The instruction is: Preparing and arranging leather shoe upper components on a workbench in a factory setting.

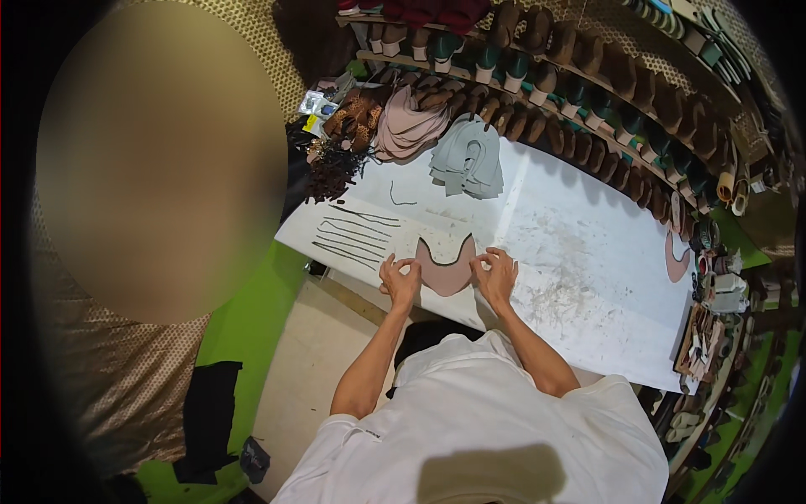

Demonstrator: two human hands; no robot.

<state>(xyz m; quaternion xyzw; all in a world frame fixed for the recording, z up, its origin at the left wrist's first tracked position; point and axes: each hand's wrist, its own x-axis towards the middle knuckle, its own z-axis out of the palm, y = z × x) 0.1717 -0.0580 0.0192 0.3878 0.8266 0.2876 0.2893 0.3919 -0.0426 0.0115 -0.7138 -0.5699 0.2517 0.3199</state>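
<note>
A pink shoe-upper piece (445, 278), curved like a wide U, lies near the front edge of the white table with a dark strip along its inner curve. My left hand (401, 280) pinches its left side between thumb and fingers. On the opposite side, my right hand (497, 275) has its thumb and fingertips closed on the edge. Several thin dark strips (348, 241) lie roughly parallel to the left of my left hand, and one more curved strip (403, 203) sits farther back.
Behind the strips are a stack of pink pieces (411, 126) and a stack of grey pieces (470, 160). Racks of shoe lasts and heels (588, 109) line the far side. Scraps litter the white table (604, 302), and another pink piece (677, 256) is at its right edge.
</note>
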